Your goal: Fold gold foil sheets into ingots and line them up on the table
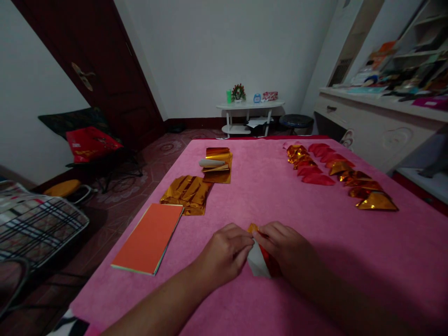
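Observation:
Near the front middle of the table, a partly folded sheet of gold foil paper shows its pale back and a gold-orange face. My left hand pinches its left edge near the upper corner, fingers curled together. On the opposite side, my right hand has its fingers closed on the same paper and covers much of its right part. The two hands almost meet at the top of the fold. To the left lie a stack of orange paper and a pile of gold foil sheets.
A pink cloth covers the table. Farther back is another stack of gold foil with a grey roll on it. Rows of folded red pieces and gold pieces stand at the right. A white side table is by the wall.

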Available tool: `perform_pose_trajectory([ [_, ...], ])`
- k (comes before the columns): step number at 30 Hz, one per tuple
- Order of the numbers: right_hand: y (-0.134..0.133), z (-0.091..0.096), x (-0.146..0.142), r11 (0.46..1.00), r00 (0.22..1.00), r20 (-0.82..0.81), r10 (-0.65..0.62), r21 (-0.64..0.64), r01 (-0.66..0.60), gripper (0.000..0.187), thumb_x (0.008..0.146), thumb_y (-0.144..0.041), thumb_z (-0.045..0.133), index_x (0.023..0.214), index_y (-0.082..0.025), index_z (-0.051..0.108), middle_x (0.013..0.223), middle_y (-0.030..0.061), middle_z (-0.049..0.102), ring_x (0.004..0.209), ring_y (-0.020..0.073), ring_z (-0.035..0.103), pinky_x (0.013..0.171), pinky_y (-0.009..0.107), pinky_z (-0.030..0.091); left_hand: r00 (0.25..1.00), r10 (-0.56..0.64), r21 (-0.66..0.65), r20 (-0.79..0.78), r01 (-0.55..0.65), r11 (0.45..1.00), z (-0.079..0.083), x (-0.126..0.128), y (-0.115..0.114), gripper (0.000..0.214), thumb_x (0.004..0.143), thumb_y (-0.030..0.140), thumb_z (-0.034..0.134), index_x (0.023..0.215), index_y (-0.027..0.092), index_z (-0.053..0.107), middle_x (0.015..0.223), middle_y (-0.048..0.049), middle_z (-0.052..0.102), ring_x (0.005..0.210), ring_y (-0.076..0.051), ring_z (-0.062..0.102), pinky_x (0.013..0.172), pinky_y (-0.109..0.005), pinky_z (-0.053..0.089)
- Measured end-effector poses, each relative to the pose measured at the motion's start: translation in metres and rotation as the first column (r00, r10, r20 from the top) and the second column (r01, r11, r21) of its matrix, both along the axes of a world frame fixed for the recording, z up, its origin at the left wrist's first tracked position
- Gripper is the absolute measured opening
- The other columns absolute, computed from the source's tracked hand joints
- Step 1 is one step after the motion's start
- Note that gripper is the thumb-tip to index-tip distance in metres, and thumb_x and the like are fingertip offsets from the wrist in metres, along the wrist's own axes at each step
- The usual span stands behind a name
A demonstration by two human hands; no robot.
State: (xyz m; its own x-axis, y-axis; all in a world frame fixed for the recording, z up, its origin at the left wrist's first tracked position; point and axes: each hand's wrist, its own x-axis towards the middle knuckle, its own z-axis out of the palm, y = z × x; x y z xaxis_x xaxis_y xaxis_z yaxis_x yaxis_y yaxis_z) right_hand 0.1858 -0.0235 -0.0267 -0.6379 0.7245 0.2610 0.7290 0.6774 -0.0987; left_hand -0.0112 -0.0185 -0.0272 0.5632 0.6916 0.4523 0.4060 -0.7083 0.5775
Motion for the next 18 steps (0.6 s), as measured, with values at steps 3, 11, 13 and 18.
perform_pose_trajectory([
  [3, -0.001, 0.001, -0.001, 1.0, 1.0, 0.007, -0.018, -0.021, 0.018, 0.024, 0.082, -0.009, 0.056, 0.103, -0.018, 0.061, 0.092, 0.0054, 0.061, 0.083, 0.0203, 0.053, 0.071, 0.034, 0.045, 0.994, 0.104, -0.108, 0.024, -0.101, 0.989, 0.004, -0.002, 0.005, 0.018, 0.086, 0.016, 0.05, 0.085, 0.017, 0.069, 0.079, -0.004, 0.067, 0.075, -0.013, 0.058, 0.073, -0.026, 0.047],
  [11, 0.0, 0.002, -0.001, 0.999, 0.999, 0.029, -0.029, -0.021, 0.029, 0.025, 0.082, -0.009, 0.057, 0.104, -0.018, 0.062, 0.092, 0.006, 0.06, 0.084, 0.0211, 0.052, 0.072, 0.034, 0.044, 0.957, 0.211, -0.392, -0.199, -0.275, 0.878, 0.005, -0.002, 0.038, 0.014, 0.069, 0.029, 0.069, 0.077, 0.019, 0.07, 0.069, 0.0011, 0.063, 0.06, -0.01, 0.055, 0.055, -0.021, 0.039],
  [13, 0.0, 0.001, -0.001, 1.0, 0.999, 0.036, -0.026, -0.015, 0.027, 0.025, 0.082, -0.009, 0.057, 0.104, -0.017, 0.062, 0.092, 0.0063, 0.06, 0.084, 0.021, 0.051, 0.072, 0.033, 0.043, 0.945, 0.177, -0.438, -0.276, -0.288, 0.852, 0.011, 0.0, 0.044, 0.015, 0.066, 0.03, 0.07, 0.076, 0.019, 0.07, 0.066, 0.0026, 0.064, 0.057, -0.01, 0.054, 0.052, -0.02, 0.036],
  [18, 0.0, 0.0, -0.001, 0.999, 0.999, 0.043, -0.03, -0.023, 0.031, 0.024, 0.082, -0.012, 0.058, 0.105, -0.018, 0.061, 0.091, 0.0055, 0.06, 0.083, 0.0203, 0.051, 0.071, 0.033, 0.043, 0.863, 0.225, -0.369, -0.452, -0.411, 0.834, 0.027, 0.009, 0.05, 0.008, 0.066, 0.027, 0.064, 0.069, 0.022, 0.07, 0.065, 0.0033, 0.065, 0.056, -0.01, 0.053, 0.05, -0.021, 0.03],
])
